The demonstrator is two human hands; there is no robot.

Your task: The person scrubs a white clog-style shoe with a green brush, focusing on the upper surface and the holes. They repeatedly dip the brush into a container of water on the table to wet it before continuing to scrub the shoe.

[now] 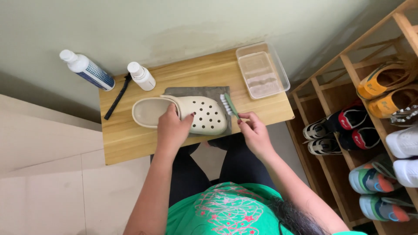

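**A:** Starting at your left: the big spray bottle (pixel 87 69) lies tipped at the tabletop's (pixel 130 143) back corner, partly over the edge. If you knock the tabletop, it may roll off. The black brush (pixel 118 96) and the small white bottle (pixel 141 76) stand just beside it, so a wide elbow could topple the bottle.

**B:** And the shoe?

**A:** The cream clog (pixel 183 114) lies on its grey cloth (pixel 204 92) mid-tabletop. Your left hand (pixel 172 128) is pressed down over its middle, fingers curled on it. If that grip goes slack, the clog may skid on the cloth.

**B:** My right?

**A:** Your right hand (pixel 254 132) pinches the green-handled brush (pixel 230 105), bristles at the toe. A hard stroke outward could flick dirt toward the clear tray (pixel 263 69) or the shoe rack (pixel 348 130).
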